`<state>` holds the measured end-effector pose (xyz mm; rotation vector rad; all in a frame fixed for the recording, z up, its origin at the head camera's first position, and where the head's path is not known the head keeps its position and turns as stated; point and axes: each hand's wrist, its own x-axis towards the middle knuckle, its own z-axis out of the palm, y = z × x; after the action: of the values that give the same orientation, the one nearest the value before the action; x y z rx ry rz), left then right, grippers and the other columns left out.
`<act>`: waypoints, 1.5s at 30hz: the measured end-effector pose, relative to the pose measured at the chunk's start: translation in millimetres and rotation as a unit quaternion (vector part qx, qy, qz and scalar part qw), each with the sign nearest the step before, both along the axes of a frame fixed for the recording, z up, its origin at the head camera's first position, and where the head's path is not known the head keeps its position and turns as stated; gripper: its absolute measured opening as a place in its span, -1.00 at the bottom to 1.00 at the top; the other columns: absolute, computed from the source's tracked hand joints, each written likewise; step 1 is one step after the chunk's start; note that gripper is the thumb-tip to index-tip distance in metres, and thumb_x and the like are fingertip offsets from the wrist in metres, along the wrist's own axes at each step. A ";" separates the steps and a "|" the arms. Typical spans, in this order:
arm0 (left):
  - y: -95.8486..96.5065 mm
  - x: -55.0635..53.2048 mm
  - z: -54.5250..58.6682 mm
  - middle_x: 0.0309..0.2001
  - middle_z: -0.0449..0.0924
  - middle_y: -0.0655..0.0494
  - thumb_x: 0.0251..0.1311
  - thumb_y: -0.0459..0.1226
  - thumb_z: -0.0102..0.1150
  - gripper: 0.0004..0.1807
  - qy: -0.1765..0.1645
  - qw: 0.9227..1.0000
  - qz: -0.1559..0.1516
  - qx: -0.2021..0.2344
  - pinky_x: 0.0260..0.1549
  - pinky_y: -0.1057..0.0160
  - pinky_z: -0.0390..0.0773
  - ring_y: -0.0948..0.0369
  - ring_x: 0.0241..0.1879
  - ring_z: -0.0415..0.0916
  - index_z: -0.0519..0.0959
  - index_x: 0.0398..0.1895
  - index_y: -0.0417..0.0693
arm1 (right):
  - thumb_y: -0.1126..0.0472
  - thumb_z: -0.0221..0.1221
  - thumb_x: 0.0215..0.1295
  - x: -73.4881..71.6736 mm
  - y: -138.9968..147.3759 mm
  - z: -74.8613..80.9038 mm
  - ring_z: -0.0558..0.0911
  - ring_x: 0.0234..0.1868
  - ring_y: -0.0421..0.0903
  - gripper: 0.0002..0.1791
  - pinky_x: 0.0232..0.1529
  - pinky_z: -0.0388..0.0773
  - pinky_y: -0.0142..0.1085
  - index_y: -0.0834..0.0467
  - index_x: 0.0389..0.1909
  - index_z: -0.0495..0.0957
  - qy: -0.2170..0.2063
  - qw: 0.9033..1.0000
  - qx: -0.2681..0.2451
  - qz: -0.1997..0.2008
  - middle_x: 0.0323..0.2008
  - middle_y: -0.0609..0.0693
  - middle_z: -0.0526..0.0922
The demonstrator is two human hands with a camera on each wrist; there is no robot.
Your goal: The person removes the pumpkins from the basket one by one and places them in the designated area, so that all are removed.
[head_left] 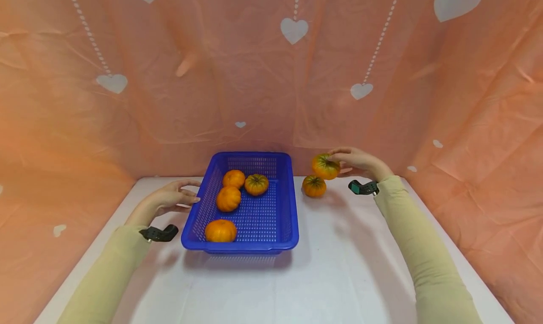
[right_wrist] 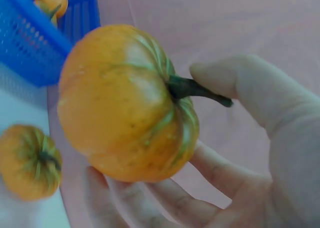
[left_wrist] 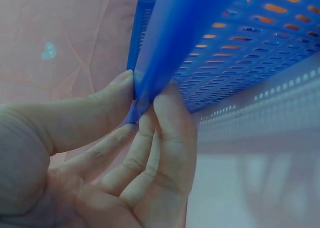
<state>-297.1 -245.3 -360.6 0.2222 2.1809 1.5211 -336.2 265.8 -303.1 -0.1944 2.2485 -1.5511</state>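
Observation:
My right hand holds a small orange pumpkin with green streaks above the table, to the right of the basket. In the right wrist view, the thumb is at the dark stem of this pumpkin and the fingers curl beneath it. A second small pumpkin sits on the table just below. My left hand pinches the left rim of a blue plastic basket. The left wrist view has the thumb on one side of the rim and the fingers under the other.
Several small pumpkins lie in the basket, among them a green-streaked pumpkin and a plain orange pumpkin near the front wall. A white cloth covers the table. Peach curtains with white hearts enclose the back and sides.

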 end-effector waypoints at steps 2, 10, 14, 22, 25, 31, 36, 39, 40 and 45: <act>-0.3 0.6 0.0 -0.12 0.56 -0.08 0.26 -0.40 0.14 -0.28 -0.001 1.000 0.003 0.000 -0.13 0.10 0.60 0.15 -0.22 0.59 0.01 0.39 -0.35 | 0.04 0.10 0.39 1.4 6.1 -2.8 0.44 0.11 0.17 -0.39 0.13 0.42 0.03 0.28 0.31 0.22 0.001 1.000 0.004 -0.013 0.23 0.24 0.27; -3.9 1.9 -1.1 -0.09 0.56 -0.11 0.27 -0.40 0.14 -0.28 0.000 1.000 0.007 0.004 -0.13 0.09 0.60 0.14 -0.22 0.60 0.01 0.40 -0.35 | 0.03 0.08 0.41 2.5 21.7 -17.8 0.41 0.08 0.12 -0.32 0.14 0.41 0.02 0.34 0.35 0.12 -0.015 0.998 -0.005 -0.054 0.24 0.27 0.22; -5.7 3.0 -2.1 -0.11 0.56 -0.10 0.27 -0.38 0.15 -0.27 -0.002 1.000 0.011 0.005 -0.14 0.10 0.61 0.14 -0.23 0.60 0.01 0.40 -0.34 | 0.00 0.08 0.40 1.4 26.9 -29.5 0.43 0.05 0.08 -0.31 0.07 0.49 -0.04 0.34 0.35 0.14 -0.012 0.998 -0.003 -0.060 0.21 0.25 0.25; -6.0 3.7 -3.6 -0.09 0.54 -0.12 0.27 -0.38 0.15 -0.26 -0.005 1.000 0.010 0.011 -0.15 0.11 0.61 0.15 -0.24 0.59 0.01 0.40 -0.33 | -0.01 0.08 0.41 -0.6 34.6 -55.2 0.41 0.11 0.16 -0.30 0.17 0.37 0.06 0.36 0.35 0.16 -0.019 0.995 -0.008 -0.094 0.24 0.27 0.25; -5.7 3.3 -4.6 -0.07 0.54 -0.13 0.28 -0.37 0.15 -0.27 -0.005 1.000 0.007 0.015 -0.14 0.11 0.60 0.14 -0.22 0.59 0.01 0.41 -0.32 | -0.01 0.07 0.41 -0.8 37.0 -61.4 0.33 0.19 0.24 -0.27 0.23 0.27 0.10 0.37 0.38 0.11 -0.023 0.995 -0.005 -0.101 0.30 0.31 0.16; -5.7 0.7 -6.3 -0.07 0.55 -0.12 0.27 -0.37 0.16 -0.26 -0.004 1.000 0.004 0.020 -0.15 0.13 0.61 0.14 -0.21 0.59 0.01 0.41 -0.30 | -0.02 0.07 0.41 -0.9 40.2 -67.6 0.29 0.22 0.27 -0.23 0.23 0.27 0.09 0.38 0.41 0.07 -0.022 0.993 -0.003 -0.115 0.33 0.34 0.11; -5.1 -2.6 -4.7 -0.09 0.57 -0.10 0.27 -0.37 0.16 -0.27 -0.001 1.000 0.004 0.020 -0.16 0.14 0.61 0.14 -0.22 0.59 0.02 0.41 -0.29 | 0.02 0.03 0.44 1.2 40.2 -67.1 0.33 0.15 0.22 -0.27 0.24 0.27 0.08 0.42 0.39 0.07 -0.021 0.993 -0.002 -0.120 0.29 0.35 0.16; -4.9 -3.1 -4.1 -0.08 0.56 -0.11 0.27 -0.37 0.16 -0.27 0.000 1.000 0.004 0.018 -0.15 0.13 0.61 0.14 -0.22 0.59 0.02 0.41 -0.30 | 0.01 0.04 0.43 2.1 40.3 -70.8 0.32 0.16 0.23 -0.28 0.26 0.25 0.08 0.41 0.39 0.10 -0.020 0.992 0.003 -0.125 0.29 0.34 0.16; -4.8 -3.1 -4.3 -0.08 0.56 -0.11 0.27 -0.38 0.16 -0.27 0.000 1.000 0.005 0.018 -0.15 0.13 0.61 0.13 -0.22 0.60 0.03 0.41 -0.30 | -0.01 0.05 0.42 2.7 40.6 -73.1 0.31 0.16 0.23 -0.29 0.26 0.25 0.08 0.40 0.37 0.13 -0.015 0.992 0.002 -0.127 0.28 0.33 0.18; -4.1 -3.2 -6.1 -0.01 0.53 -0.20 0.26 -0.37 0.17 -0.26 -0.002 1.000 0.010 0.018 -0.14 0.12 0.60 0.14 -0.21 0.60 0.02 0.41 -0.30 | -0.07 0.18 0.30 2.6 60.5 -105.7 0.41 0.05 0.09 -0.38 0.15 0.41 0.00 0.28 0.21 0.41 0.079 0.994 -0.033 -0.074 0.13 0.14 0.40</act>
<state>-300.3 -249.4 -366.6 0.2103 2.1609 1.5700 -333.6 326.3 -408.8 -0.1790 2.3826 -1.7440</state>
